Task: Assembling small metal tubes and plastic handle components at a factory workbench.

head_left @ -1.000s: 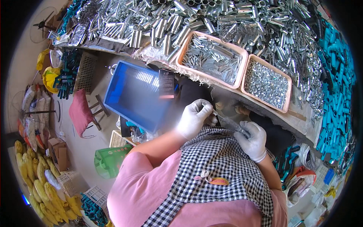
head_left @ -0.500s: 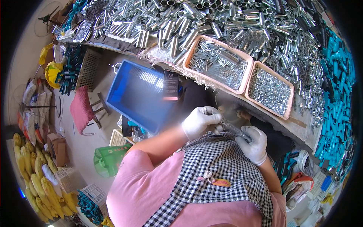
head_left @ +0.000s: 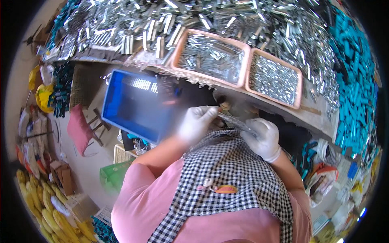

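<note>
Both hands have stayed close together at the bench edge since the earlier frames, while the view has swung a little so that the trays sit more to the right. The left hand [head_left: 197, 123], in a white glove, is closed with its fingertips pinched on the left end of a thin metal rod [head_left: 237, 122]. The right hand [head_left: 263, 137], also gloved, is curled around the rod's other end. The rod lies slanted between the two hands, just above the checked apron [head_left: 231, 170] and just below the bench edge [head_left: 283, 111].

A blue crate [head_left: 135, 105] stands tilted to the left of the left hand, below the bench. On the bench, two pink trays sit side by side: the left tray [head_left: 210, 56] holds long metal pieces, the right tray [head_left: 274, 79] small ones. Loose silver tubes [head_left: 142, 24] cover the bench beyond them. Teal grips [head_left: 354, 81] are heaped at the right. A pink stool [head_left: 79, 129] stands on the floor at the left, and yellow pieces [head_left: 44, 206] are piled at the lower left.
</note>
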`<state>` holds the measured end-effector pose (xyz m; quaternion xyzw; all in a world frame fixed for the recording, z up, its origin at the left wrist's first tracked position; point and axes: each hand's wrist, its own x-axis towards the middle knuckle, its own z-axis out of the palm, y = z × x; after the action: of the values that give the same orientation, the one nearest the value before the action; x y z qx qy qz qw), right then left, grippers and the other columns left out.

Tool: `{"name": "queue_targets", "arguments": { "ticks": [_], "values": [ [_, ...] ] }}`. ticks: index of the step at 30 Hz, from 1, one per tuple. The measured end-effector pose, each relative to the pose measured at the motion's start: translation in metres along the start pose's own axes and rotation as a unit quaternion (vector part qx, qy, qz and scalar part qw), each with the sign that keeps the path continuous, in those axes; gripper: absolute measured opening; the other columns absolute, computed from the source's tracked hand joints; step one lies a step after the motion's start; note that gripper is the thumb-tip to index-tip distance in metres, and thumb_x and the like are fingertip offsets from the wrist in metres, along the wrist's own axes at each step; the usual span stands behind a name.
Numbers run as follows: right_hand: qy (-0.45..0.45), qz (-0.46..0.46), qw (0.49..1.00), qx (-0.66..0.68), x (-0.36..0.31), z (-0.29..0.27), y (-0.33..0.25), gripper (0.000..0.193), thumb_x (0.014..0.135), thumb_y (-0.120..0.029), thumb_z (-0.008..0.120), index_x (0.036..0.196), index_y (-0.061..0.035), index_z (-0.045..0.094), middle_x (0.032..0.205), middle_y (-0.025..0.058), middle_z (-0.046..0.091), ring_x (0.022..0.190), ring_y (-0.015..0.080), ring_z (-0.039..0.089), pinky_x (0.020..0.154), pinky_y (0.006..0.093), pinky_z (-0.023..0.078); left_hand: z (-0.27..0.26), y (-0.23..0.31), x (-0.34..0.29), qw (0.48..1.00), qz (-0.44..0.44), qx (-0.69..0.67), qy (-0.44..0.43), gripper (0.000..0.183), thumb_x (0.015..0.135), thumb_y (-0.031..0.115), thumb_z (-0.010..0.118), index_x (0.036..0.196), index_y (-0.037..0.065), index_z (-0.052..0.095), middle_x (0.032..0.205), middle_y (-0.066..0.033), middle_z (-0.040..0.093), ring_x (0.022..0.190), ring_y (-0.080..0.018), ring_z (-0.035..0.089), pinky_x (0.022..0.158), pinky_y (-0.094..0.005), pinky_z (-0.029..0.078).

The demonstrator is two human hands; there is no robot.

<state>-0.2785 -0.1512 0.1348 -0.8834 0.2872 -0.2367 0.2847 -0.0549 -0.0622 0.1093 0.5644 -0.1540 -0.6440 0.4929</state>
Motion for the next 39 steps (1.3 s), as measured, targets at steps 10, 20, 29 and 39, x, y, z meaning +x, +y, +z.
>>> {"name": "queue_targets", "arguments": {
  "ticks": [10, 20, 29, 39],
  "values": [
    [0.014, 0.006, 0.999, 0.033, -0.002, -0.005, -0.001, 0.031, 0.066, -0.016, 0.082, 0.089, -0.0021, 0.067, 0.082, 0.0136, 0.069, 0.068, 0.0290, 0.068, 0.061, 0.0359, 0.054, 0.026, 0.006, -0.003, 0.999, 0.012, 0.006, -0.036, 0.042, 0.103, 0.031, 0.052, 0.119, -0.007, 0.061, 0.087, -0.0147, 0.071, 0.073, -0.0168, 0.070, 0.068, -0.0278, 0.057],
    [0.104, -0.060, 0.992, -0.047, -0.008, -0.026, 0.020, 0.027, 0.066, -0.012, 0.080, 0.086, -0.0044, 0.063, 0.084, 0.0101, 0.067, 0.066, 0.0265, 0.067, 0.055, 0.0339, 0.053, 0.062, 0.028, 0.016, 0.993, 0.033, 0.091, -0.062, 0.038, 0.102, 0.029, 0.052, 0.111, -0.006, 0.066, 0.089, -0.0141, 0.072, 0.072, -0.0176, 0.070, 0.066, -0.0288, 0.057],
    [0.158, -0.137, 0.966, -0.149, 0.007, -0.062, 0.018, 0.020, 0.071, -0.010, 0.076, 0.089, -0.0064, 0.067, 0.088, 0.0068, 0.067, 0.077, 0.0246, 0.066, 0.062, 0.0379, 0.053, 0.082, 0.036, 0.033, 0.979, 0.151, 0.130, -0.048, 0.028, 0.099, 0.026, 0.059, 0.097, -0.001, 0.069, 0.077, -0.0051, 0.069, 0.068, -0.0097, 0.065, 0.063, -0.0278, 0.054],
    [0.042, 0.132, 0.960, 0.244, -0.014, -0.059, 0.012, 0.040, 0.077, -0.008, 0.071, 0.113, 0.0082, 0.062, 0.098, 0.0174, 0.070, 0.085, 0.0221, 0.068, 0.076, 0.0328, 0.054, 0.096, 0.028, 0.020, 0.984, 0.150, 0.079, -0.061, 0.029, 0.098, 0.024, 0.062, 0.094, -0.002, 0.073, 0.083, -0.0026, 0.071, 0.072, -0.0060, 0.063, 0.066, -0.0233, 0.053]
  ]
}}
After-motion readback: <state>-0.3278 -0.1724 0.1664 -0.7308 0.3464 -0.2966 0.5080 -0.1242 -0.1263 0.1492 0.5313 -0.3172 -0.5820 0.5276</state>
